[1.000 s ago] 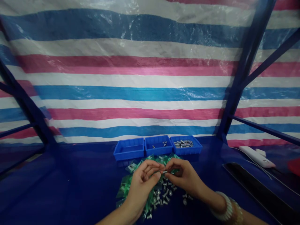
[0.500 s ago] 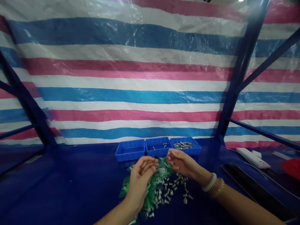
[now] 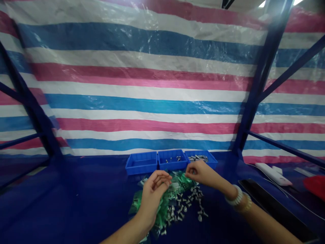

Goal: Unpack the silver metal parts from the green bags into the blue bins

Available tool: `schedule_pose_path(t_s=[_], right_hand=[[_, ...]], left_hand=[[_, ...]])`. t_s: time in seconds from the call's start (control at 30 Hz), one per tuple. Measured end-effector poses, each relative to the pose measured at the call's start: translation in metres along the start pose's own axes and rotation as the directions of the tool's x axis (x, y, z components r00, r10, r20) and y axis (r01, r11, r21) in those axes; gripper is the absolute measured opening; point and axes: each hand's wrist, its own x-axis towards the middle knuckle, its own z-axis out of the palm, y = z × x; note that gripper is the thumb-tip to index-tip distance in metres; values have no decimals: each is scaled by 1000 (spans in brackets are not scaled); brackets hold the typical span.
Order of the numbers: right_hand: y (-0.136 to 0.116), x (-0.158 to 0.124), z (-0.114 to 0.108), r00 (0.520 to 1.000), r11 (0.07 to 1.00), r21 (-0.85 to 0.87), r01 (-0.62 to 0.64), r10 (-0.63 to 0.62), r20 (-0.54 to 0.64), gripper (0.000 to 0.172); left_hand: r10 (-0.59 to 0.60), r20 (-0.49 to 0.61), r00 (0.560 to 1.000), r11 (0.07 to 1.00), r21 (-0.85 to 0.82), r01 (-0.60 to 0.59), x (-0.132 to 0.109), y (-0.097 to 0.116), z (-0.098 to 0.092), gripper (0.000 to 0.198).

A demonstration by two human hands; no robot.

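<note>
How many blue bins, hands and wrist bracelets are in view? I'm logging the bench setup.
Blue bins: 3 (left bin, middle bin, right bin)
Hands: 2 (left hand, right hand)
Wrist bracelets: 2 (white bracelet, amber bracelet)
Total: 7

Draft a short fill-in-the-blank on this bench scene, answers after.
1. ____ blue plastic trays stand in a row by the striped tarp.
2. The right hand is stretched toward the ____ tray of the row.
3. The left hand hovers over a heap of ____ plastic bags.
4. Small ____ metal screws lie loose on the dark blue table.

Missing: Three; rightmost; green; silver
</note>
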Motion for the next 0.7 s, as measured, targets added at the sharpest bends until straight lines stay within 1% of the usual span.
schedule_pose_path(t_s=[0.03,0.1,0.17,0.33,0.4,0.5,0.53,0.57,0.6,0.63,0.67,0.7], right_hand=[[1,-9,-1,999,999,-33,13,-11,48,8],[4,-22,-1,993,995,-94,29,-19,114,12],[7,-28,0,991,988,-153,29,-8,135,16],[6,-28,13,994,964,-263,-29,56,94,7],[4,-27,16,995,964,-262,-42,64,78,7],[-2,-27,16,996,978,-206,-29,45,71,8],[-5,-27,15,997,986,-165,-23,34,64,7],[-9,-28,14,999,996,-86,-11,16,50,7],[-14,-30,13,1000,999,35,10,-11,25,10],[-18,-32,13,999,982,186,42,-40,-11,14],[-23,-34,15,996,935,344,84,-69,-57,17],[-27,-36,17,991,867,481,129,-90,-103,17]], left_hand=[[5,6,1000,1000,11,-5,0,-1,0,13],[15,18,1000,999,31,-16,-1,-2,-1,12],[25,34,999,998,48,-26,-3,-2,0,11],[35,65,997,995,94,-41,-5,2,3,9],[31,65,997,994,101,-38,-6,4,4,8],[28,59,998,992,120,-35,-8,5,5,8],[28,57,998,991,127,-35,-8,5,6,8],[23,58,998,991,129,-30,-9,5,6,8],[9,68,998,992,126,-17,-9,5,6,8],[-13,88,996,993,116,2,-10,4,7,10],[-42,115,992,994,102,30,-11,3,8,14],[-78,144,987,994,86,66,-11,2,9,18]])
